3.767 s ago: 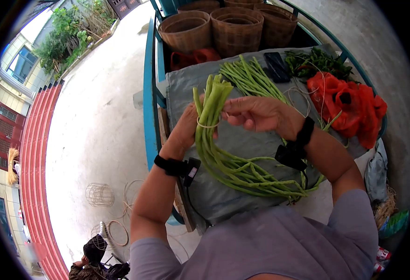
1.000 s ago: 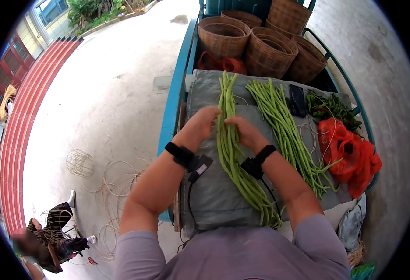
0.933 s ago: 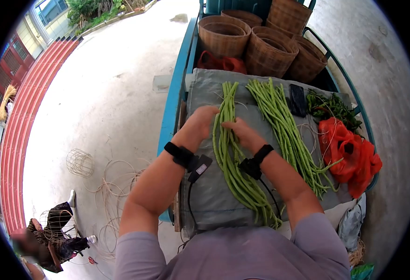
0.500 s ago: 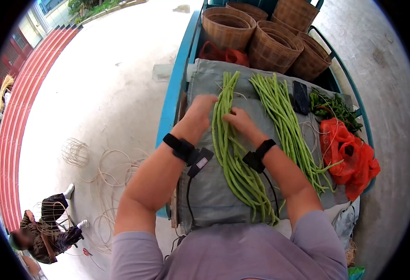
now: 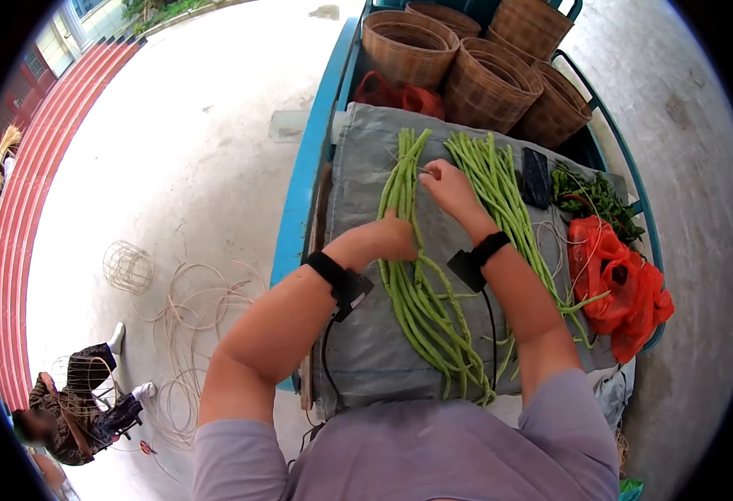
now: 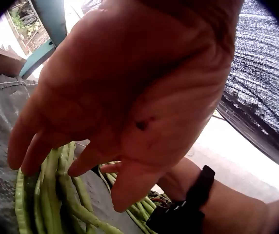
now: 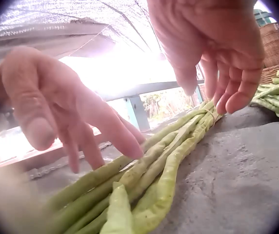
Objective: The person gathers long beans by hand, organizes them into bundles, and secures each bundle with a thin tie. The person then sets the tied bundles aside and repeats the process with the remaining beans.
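A bundle of long green beans (image 5: 401, 179) lies lengthwise on a grey cloth (image 5: 366, 359). Near its far end a thin tie (image 7: 209, 112) circles the beans in the right wrist view. My left hand (image 5: 387, 238) reaches across the middle of this bundle, fingers extended down at the beans (image 6: 51, 190). Beside the tied end is my right hand (image 5: 457, 192), its thumb apart from loosely bent fingers in the right wrist view. A thin string end shows at its fingertips in the head view. A second pile of long beans (image 5: 500, 200) lies to the right.
A dark phone-like slab (image 5: 536, 178), leafy greens (image 5: 596, 200) and a red plastic bag (image 5: 613, 267) lie along the right side. Woven baskets (image 5: 408, 50) stand behind the cloth within the blue cart rail (image 5: 312, 159). A seated person (image 5: 78, 413) is at lower left.
The bundle, earlier held up and bent in both hands, now lies stretched out on the cloth. Most recently, the left hand came back over the beans' middle and the right hand moved toward the tied end.
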`<state>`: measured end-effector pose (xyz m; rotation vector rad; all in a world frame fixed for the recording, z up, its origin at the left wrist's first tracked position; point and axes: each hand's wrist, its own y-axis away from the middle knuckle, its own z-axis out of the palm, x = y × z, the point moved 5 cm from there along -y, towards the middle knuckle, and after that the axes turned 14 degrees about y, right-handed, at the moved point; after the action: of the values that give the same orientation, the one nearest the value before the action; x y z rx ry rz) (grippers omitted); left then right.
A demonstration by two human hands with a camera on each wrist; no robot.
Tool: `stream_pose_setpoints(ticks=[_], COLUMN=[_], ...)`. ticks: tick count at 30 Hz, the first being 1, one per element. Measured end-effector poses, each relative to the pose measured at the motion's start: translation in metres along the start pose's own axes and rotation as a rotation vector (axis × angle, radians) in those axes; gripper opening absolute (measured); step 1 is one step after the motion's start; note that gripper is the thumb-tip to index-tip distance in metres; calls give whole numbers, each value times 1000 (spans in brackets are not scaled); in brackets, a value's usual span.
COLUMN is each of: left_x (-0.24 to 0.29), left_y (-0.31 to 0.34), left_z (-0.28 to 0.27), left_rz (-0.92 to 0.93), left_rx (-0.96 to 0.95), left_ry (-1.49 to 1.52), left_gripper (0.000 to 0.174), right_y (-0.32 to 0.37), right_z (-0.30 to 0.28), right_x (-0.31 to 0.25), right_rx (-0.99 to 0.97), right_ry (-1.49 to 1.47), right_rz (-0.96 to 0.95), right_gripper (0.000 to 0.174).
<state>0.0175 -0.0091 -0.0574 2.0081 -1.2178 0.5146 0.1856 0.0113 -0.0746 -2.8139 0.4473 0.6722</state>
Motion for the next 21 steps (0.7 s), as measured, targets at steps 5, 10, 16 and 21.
stream_pose_setpoints(ticks=[5, 10, 16, 21], left_x=[-1, -17, -14, -12], left_y=[3, -11, -14, -12], left_z=[-6, 4, 9, 7], left_rz=[-116, 47, -3, -46], left_rx=[46, 108, 10, -58], left_ry=[145, 93, 90, 119], left_gripper=[44, 41, 42, 43], right_y=[-45, -66, -54, -54], right_z=[36, 53, 57, 58], right_x=[15, 8, -7, -9], right_rx=[66, 149, 207, 132], right_ry=[-217, -97, -89, -71], right_rz=[170, 265, 170, 113], right_gripper=[43, 46, 57, 54])
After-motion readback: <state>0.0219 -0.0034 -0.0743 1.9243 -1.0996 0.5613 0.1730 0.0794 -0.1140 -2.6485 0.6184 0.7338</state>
